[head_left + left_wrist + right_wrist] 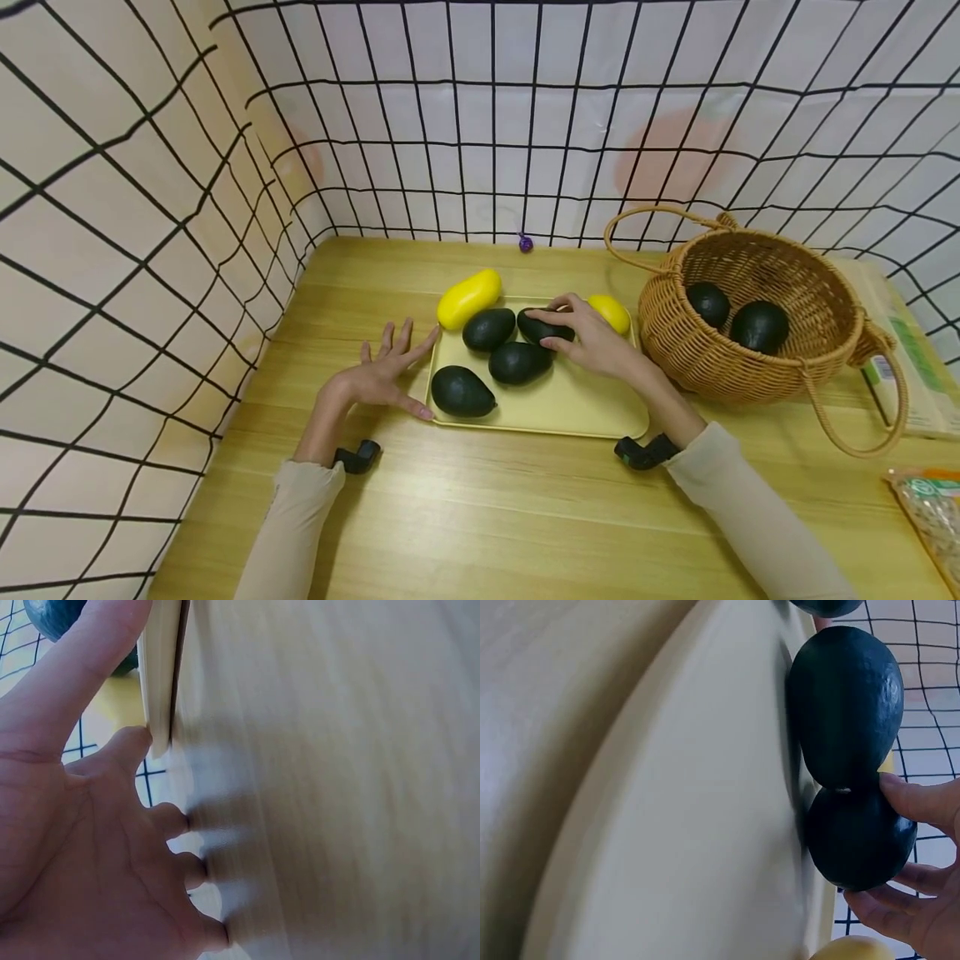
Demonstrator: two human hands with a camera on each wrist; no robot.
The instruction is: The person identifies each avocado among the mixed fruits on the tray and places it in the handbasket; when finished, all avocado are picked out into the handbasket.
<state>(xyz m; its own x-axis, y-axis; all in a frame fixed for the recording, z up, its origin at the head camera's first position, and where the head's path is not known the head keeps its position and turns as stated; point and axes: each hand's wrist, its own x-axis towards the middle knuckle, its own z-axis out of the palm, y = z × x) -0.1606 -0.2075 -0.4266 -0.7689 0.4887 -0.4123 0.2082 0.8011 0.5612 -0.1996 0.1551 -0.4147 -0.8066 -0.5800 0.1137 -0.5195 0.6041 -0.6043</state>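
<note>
On a pale yellow tray lie several dark green avocados. My right hand holds the back right avocado between thumb and fingers. In the right wrist view, that avocado touches another avocado beside it. One avocado lies at the tray's front left, another at the back left. My left hand spreads its fingers at the tray's left edge, thumb and index finger against the rim. An elongated yellow fruit lies at the back left corner, a second yellow fruit behind my right hand.
A wicker basket with two avocados in it stands right of the tray, handles outward. A flat package lies beyond it, and a clear bag at the right edge. Black wire mesh encloses the back and sides.
</note>
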